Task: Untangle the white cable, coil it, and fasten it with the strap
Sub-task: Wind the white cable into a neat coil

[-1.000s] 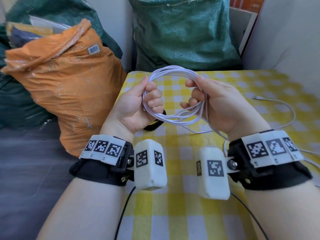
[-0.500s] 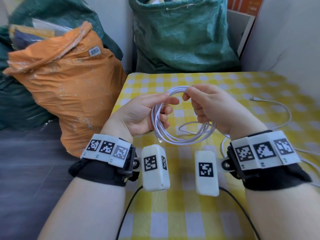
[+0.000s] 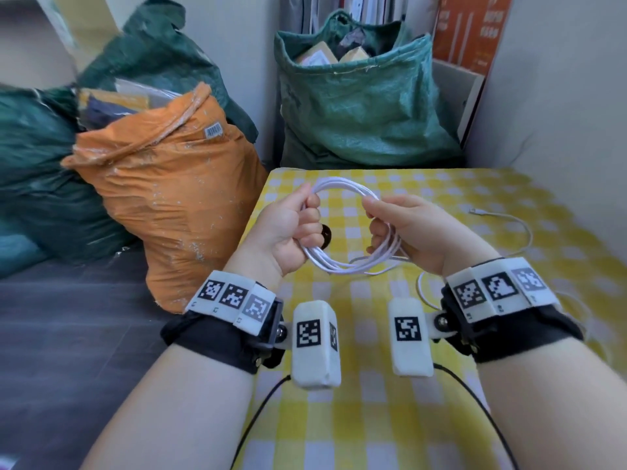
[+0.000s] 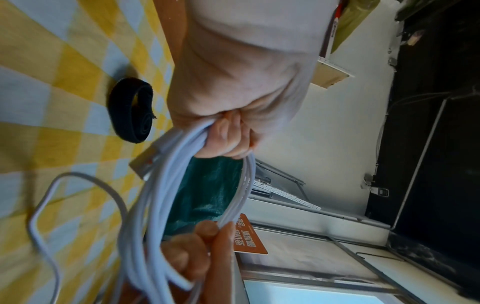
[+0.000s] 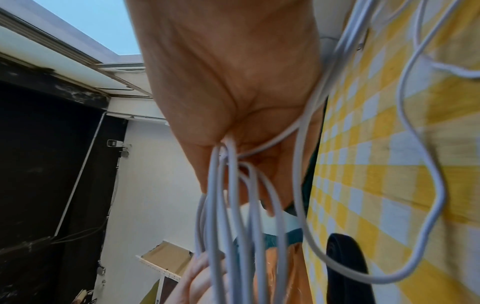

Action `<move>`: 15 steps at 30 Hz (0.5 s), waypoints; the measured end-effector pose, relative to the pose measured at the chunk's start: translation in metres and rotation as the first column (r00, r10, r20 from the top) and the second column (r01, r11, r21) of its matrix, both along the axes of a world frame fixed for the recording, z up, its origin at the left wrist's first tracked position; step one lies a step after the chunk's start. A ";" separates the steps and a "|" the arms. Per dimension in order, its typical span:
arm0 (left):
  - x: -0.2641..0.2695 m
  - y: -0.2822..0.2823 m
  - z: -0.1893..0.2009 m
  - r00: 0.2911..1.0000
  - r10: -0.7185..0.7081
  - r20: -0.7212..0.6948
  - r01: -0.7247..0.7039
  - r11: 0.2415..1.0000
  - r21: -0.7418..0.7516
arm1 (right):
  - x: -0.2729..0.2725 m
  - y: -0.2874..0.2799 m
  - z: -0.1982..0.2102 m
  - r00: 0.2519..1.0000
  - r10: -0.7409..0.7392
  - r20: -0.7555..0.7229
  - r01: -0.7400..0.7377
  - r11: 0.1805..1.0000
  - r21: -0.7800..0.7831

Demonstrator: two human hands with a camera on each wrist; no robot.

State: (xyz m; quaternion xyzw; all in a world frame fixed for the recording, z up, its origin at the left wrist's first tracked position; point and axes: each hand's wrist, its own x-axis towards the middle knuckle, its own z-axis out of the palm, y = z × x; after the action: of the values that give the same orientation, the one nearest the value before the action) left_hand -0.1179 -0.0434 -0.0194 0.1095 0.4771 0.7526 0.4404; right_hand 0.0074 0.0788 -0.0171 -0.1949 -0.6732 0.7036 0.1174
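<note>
I see the black strap only as a sliver behind my left hand; in the left wrist view it lies whole on the table near its left edge. Half a second ago my left fingers were spread; now they clench the white cable coil's left side, while my right hand grasps its right side. The coil hangs over the table's far-left part, tilted, long axis running toward the far edge.
</note>
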 end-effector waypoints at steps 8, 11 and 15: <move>0.039 -0.022 -0.006 0.938 0.143 0.315 -0.198 0.969 0.151 | 0.027 -0.035 0.002 0.989 -0.124 -0.081 0.087 0.928 -0.362; 0.052 -0.030 -0.007 0.931 0.087 0.354 -0.164 0.968 0.192 | 0.031 -0.047 0.006 0.968 -0.223 -0.117 0.148 0.879 -0.454; 0.061 -0.039 -0.001 0.945 0.041 0.325 -0.111 0.974 0.199 | 0.038 -0.056 0.008 0.945 -0.299 -0.131 0.210 0.865 -0.457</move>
State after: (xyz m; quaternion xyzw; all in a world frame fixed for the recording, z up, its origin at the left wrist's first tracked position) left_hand -0.0571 -0.0822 -0.0201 0.0151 0.3196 0.8239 0.4677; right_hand 0.0454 0.0227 -0.0093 -0.2327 -0.4515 0.8304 0.2289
